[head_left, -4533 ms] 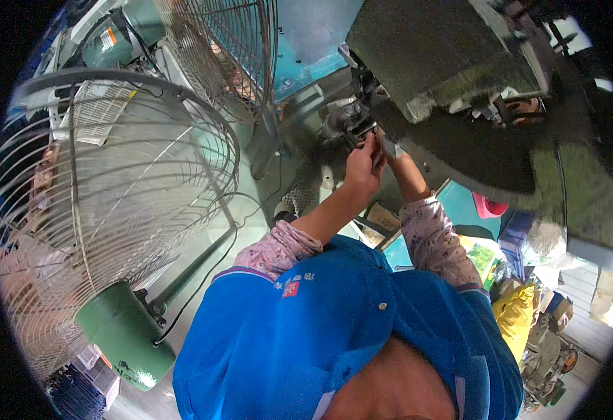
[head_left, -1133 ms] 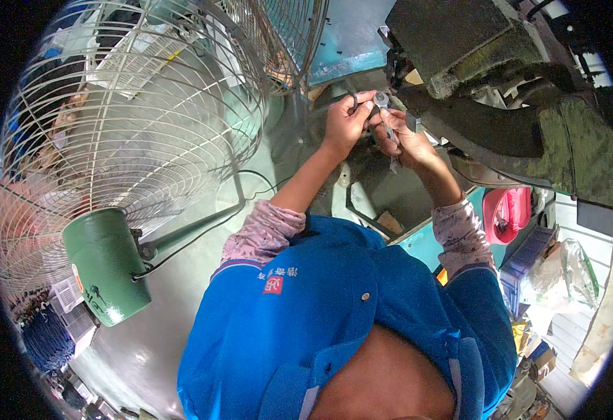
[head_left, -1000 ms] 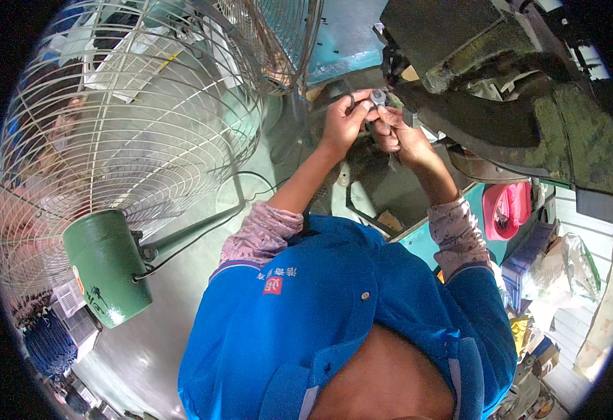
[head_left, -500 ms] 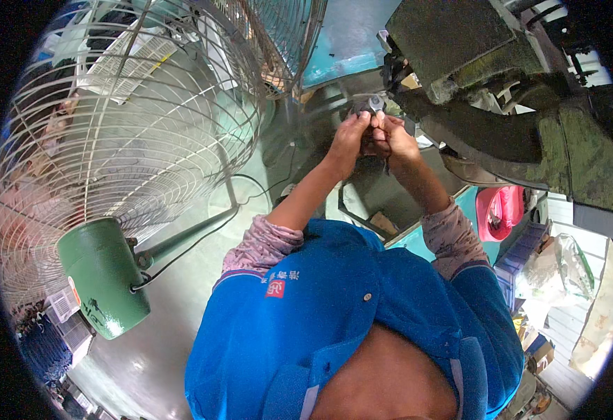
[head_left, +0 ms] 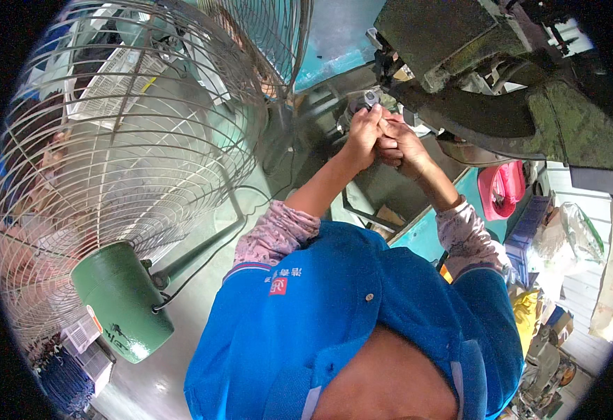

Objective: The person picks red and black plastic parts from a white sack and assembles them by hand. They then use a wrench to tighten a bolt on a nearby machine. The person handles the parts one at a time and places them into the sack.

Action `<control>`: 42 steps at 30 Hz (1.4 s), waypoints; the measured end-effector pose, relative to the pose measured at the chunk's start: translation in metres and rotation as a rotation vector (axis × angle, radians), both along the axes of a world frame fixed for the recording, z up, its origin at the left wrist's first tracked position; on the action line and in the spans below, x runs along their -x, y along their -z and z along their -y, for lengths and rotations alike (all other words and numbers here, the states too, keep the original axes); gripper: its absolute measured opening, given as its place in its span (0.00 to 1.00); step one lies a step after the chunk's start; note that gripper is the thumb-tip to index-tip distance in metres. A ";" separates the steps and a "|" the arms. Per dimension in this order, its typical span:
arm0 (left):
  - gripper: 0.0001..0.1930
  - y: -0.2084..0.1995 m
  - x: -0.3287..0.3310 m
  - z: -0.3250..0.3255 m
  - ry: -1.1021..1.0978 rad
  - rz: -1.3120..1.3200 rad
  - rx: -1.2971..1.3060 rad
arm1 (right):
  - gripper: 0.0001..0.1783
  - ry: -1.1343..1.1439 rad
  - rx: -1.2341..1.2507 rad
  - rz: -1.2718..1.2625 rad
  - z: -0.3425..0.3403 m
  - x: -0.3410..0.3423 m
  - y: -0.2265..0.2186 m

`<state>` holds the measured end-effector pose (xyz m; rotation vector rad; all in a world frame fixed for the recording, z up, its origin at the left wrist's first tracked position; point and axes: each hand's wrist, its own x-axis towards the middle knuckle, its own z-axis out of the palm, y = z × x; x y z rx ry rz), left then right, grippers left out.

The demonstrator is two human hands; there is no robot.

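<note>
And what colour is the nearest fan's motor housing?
The motor housing is green; it shows best in the head view, lower left.

The left forearm [head_left: 327,185] slants from the near left toward the far middle, and the right forearm [head_left: 438,183] slants in from the near right, so the 2 converge. Both are bare toward the wrists. The left hand [head_left: 362,134] and the right hand [head_left: 404,143] meet at the far end, touching each other. The left thumb [head_left: 374,112] points far, with that hand closed in a grip. The right fingers [head_left: 390,144] curl toward the palm, partly hidden; their exact hold is unclear.
</note>
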<state>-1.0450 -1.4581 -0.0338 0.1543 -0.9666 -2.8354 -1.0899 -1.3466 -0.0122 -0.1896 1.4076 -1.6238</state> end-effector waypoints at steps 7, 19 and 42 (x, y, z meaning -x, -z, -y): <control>0.16 -0.010 0.011 -0.012 -0.166 0.248 0.217 | 0.06 0.255 -0.033 -0.151 0.009 -0.013 0.012; 0.16 0.009 0.013 -0.009 -0.191 0.142 0.385 | 0.14 -0.133 0.168 0.172 -0.011 -0.003 0.000; 0.16 0.004 0.011 0.008 -0.006 0.215 0.329 | 0.12 -0.232 0.113 0.066 -0.007 0.010 -0.006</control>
